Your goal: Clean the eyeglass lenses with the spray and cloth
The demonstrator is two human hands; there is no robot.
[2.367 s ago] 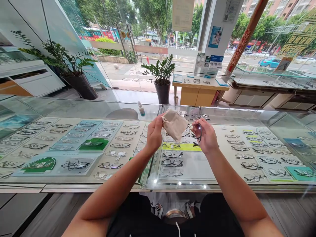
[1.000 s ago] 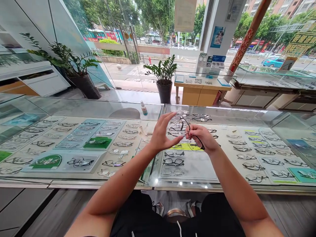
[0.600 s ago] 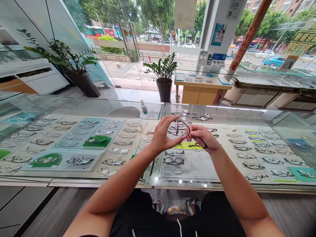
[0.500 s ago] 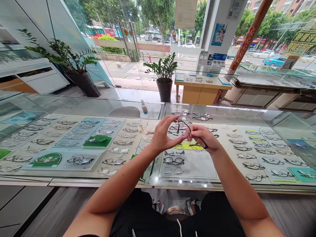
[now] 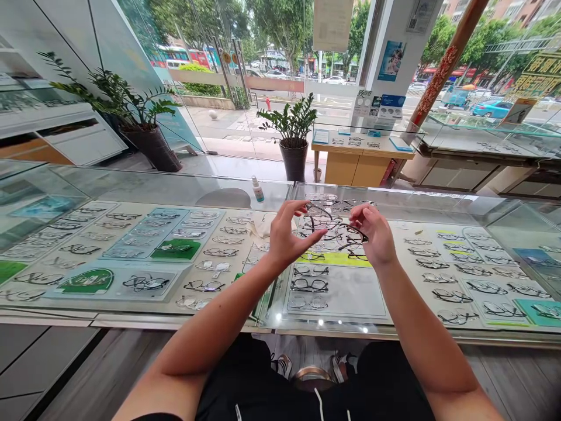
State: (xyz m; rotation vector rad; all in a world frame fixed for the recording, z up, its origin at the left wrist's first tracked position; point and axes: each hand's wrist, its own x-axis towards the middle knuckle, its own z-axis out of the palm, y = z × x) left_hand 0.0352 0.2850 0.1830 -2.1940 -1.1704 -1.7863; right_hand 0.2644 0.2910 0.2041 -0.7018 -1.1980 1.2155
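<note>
I hold a dark-framed pair of glasses (image 5: 339,229) above the glass counter (image 5: 131,190), between both hands. My left hand (image 5: 284,237) pinches one temple arm with its fingertips, the other fingers spread. My right hand (image 5: 376,235) grips the frame front by its right side. The temples look unfolded. A beige cleaning cloth (image 5: 259,226) lies on the counter just left of my left hand, touching neither hand.
Under the glass lie several rows of eyeglasses on trays with green and yellow labels. A small spray bottle (image 5: 257,190) stands at the counter's far edge. Potted plants (image 5: 290,140) and another display counter (image 5: 363,153) stand beyond, by the windows.
The cloth left my left hand and now lies on the counter. My left hand has taken a temple and the glasses have swung open, lifted slightly between both hands.
</note>
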